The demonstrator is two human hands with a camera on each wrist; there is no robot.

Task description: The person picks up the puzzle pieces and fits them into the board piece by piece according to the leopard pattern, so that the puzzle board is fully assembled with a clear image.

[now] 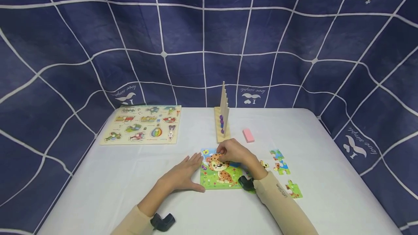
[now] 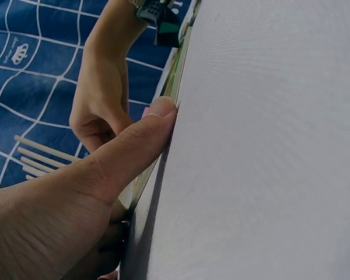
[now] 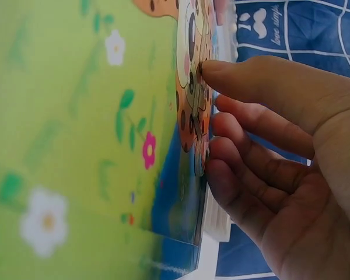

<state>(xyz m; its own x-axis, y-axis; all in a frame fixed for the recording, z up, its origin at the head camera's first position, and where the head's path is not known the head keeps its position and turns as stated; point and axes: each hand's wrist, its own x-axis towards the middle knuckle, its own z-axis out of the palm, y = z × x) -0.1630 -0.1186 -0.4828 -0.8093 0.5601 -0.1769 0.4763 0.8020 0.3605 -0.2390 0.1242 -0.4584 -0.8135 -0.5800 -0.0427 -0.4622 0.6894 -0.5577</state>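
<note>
A leopard jigsaw puzzle (image 1: pixel 209 182) lies flat on the white table, with a blue patch of its backing showing at the upper right. My right hand (image 1: pixel 236 151) is over its upper part, thumb and fingertips curled around a spotted puzzle piece (image 3: pixel 200 108). In the right wrist view that piece sits slightly raised at the leopard's head. My left hand (image 1: pixel 183 175) rests at the puzzle's left side, fingers extended along the edge. Its thumb (image 2: pixel 146 125) lies against the near left corner in the left wrist view.
Several loose jigsaw pieces (image 1: pixel 282 168) lie right of the puzzle, some partly behind the right forearm. Beyond it stand a wooden peg rack (image 1: pixel 224 113) with purple and blue beads and a pink block (image 1: pixel 248 135). A wooden vehicle peg board (image 1: pixel 156 119) lies back left. Blue curtain surrounds the table.
</note>
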